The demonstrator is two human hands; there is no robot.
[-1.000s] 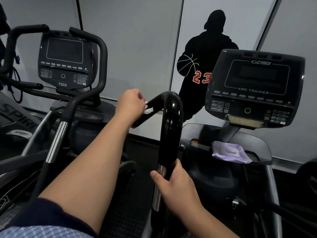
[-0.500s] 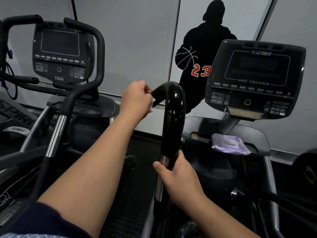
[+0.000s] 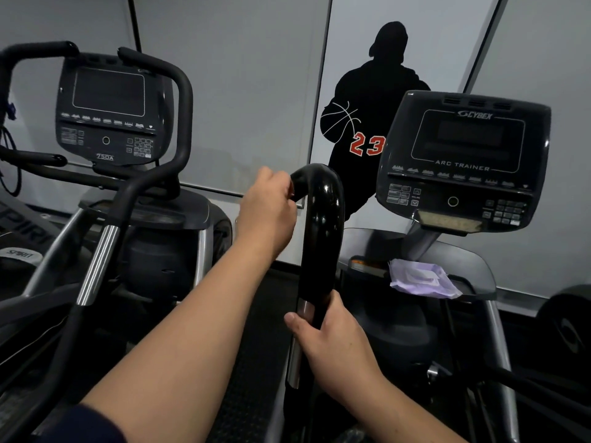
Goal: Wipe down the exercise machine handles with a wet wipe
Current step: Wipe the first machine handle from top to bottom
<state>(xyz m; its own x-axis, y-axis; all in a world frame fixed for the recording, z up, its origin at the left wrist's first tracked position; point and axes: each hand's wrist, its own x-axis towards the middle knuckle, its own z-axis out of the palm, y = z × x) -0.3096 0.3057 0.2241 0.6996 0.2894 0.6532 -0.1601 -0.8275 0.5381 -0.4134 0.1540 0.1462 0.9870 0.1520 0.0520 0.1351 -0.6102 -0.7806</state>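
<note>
Grey gym wall with a basketball silhouette decal (image 3: 374, 123) behind the machines. My left hand (image 3: 267, 212) is curled tight around the hooked top end of the black handle (image 3: 321, 231); can't see the wipe in there. My right hand (image 3: 332, 337) grips the handle lower down. The wipes pack (image 3: 420, 279) sits on the console shelf.

A basketball-player silhouette (image 3: 380, 123) marked 23 covers the grey wall (image 3: 240, 91).

Grey panelled wall (image 3: 243, 91), black basketball-player silhouette (image 3: 377, 100) numbered 23, dark textured floor (image 3: 256, 362)
</note>
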